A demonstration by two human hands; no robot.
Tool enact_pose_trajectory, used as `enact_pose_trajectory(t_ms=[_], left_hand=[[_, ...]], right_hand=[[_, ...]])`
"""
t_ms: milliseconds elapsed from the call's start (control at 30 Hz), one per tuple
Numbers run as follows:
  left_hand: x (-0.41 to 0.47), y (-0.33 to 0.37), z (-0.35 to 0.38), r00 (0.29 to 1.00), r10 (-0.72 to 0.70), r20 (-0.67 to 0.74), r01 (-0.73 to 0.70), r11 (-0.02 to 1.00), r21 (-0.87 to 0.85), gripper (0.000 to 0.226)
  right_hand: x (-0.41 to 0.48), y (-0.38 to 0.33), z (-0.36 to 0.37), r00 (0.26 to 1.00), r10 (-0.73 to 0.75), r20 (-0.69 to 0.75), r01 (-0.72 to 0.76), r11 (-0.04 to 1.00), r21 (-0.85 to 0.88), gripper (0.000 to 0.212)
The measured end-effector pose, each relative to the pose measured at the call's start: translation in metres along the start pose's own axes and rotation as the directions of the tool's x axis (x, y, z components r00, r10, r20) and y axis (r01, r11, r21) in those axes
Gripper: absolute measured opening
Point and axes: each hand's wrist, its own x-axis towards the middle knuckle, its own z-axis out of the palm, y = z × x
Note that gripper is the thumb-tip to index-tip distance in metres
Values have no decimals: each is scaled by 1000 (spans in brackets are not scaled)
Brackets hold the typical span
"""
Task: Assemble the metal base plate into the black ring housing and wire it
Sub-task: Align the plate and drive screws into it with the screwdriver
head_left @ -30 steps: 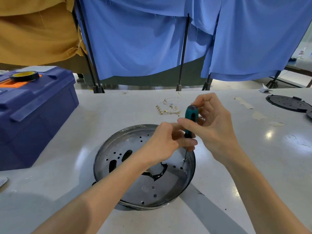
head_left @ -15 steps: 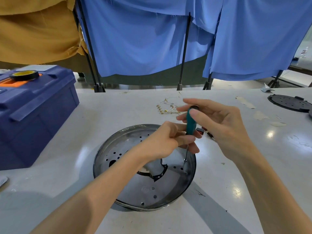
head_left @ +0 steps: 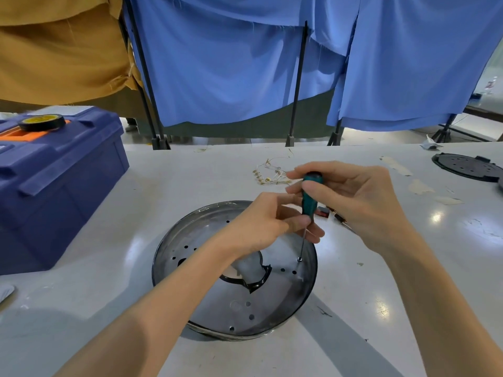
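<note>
From the head camera, the metal base plate (head_left: 245,303) lies flat inside the black ring housing (head_left: 313,270), whose dark rim shows all round it, on the white table (head_left: 408,295).

The screwdriver (head_left: 310,198) stands nearly upright over the plate's right edge, with its tip on a small screw (head_left: 299,259) in one of the holes there. The left hand (head_left: 258,227) reaches across the plate and pinches the bottom of the green handle, thumb and fingers closed narrow around it. The right hand (head_left: 362,205) takes the cap of the handle between thumb and forefinger, the other fingers loosely extended.

Here's the danger, as I read it: nobody is holding the plate itself! Both hands are on the tool. If the blade rides out of the screw head, it can skate across the shiny metal and score it, or jab the left fingers sitting just above. Lean the shaft off vertical and the screw may bite crooked. And if the plate turns in the housing, its holes may no longer line up.

Beyond the plate lies the bundle of thin wires (head_left: 272,175), unattached, so wiring looks a way off. A small dark part (head_left: 323,212) sits just past the plate's right rim, close enough for a slipping hand to knock it. The blue toolbox (head_left: 60,180) stands well left of the plate.
</note>
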Motion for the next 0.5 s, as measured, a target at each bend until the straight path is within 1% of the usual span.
enact_pose_trajectory(t_ms=[67,100,133,167,200,233,300,333,367,433,500], left_hand=[[2,-4,3,997,20,-76,-20,1000,-2,24],[3,-5,4,995,28,-94,-29,1000,-6,22],[4,-6,5,995,35,-88,-36,999,-7,15],[5,-6,5,997,45,-68,-45,999,-1,11],[5,-7,4,997,55,-51,-55,998,6,17],[4,-6,2,997,62,-36,-62,998,8,22],[1,-6,-3,998,60,-16,-60,998,-4,26],[0,-6,-6,999,49,-9,-49,999,-20,26],[-1,-6,-7,999,34,-4,-35,998,-52,24],[0,-7,-5,1000,19,-23,-21,996,-87,18],[3,-9,-1,998,10,-64,-15,996,-84,20]], right_hand=[[0,2,6,992,-23,-122,10,994,-109,22],[1,3,10,983,-51,-177,18,983,-181,21],[1,4,14,974,-78,-215,25,971,-238,21],[1,4,15,970,-89,-226,27,965,-261,22],[2,4,12,976,-83,-200,34,971,-237,23],[2,2,7,989,-57,-137,32,984,-174,23],[1,-2,0,999,-15,31,16,999,-45,25],[0,-2,-1,998,-12,69,14,1000,-21,27],[-1,-2,1,998,-15,54,17,999,-27,28],[-1,-1,8,998,-48,-50,43,995,-88,27],[-1,1,18,985,-86,-148,60,984,-171,28]])
